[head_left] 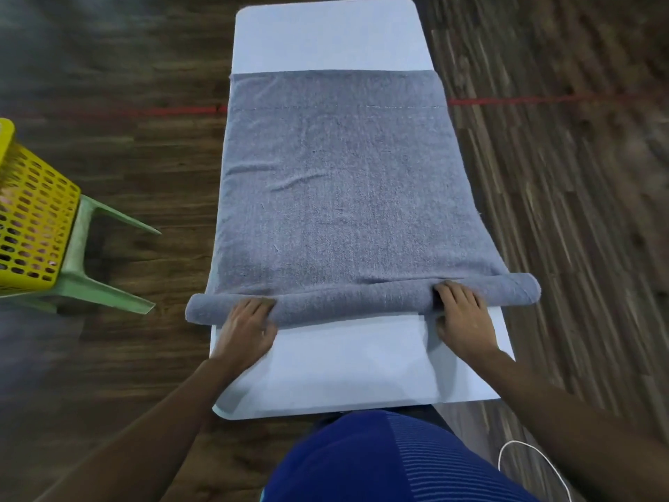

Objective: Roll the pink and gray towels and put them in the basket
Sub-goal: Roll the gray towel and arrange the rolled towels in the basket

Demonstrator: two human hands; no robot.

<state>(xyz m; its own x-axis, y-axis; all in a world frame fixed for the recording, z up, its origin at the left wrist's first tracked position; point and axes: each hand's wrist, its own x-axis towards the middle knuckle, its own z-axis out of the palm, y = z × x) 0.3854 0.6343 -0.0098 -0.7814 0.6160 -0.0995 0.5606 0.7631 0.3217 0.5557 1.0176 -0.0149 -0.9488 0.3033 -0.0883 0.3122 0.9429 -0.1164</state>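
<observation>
Gray towel (336, 182) has only its six-o'clock end rolled, left hand (246, 327) and right hand (463, 317) gripping that roll; basket (32, 219) waits at nine o'clock.

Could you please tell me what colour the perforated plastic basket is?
The perforated plastic basket is yellow, clearest in the head view.

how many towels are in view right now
1: the gray towel lies along the white table, its near end rolled under the left hand and right hand. No pink towel shows; one may sit hidden in the yellow basket.
</observation>
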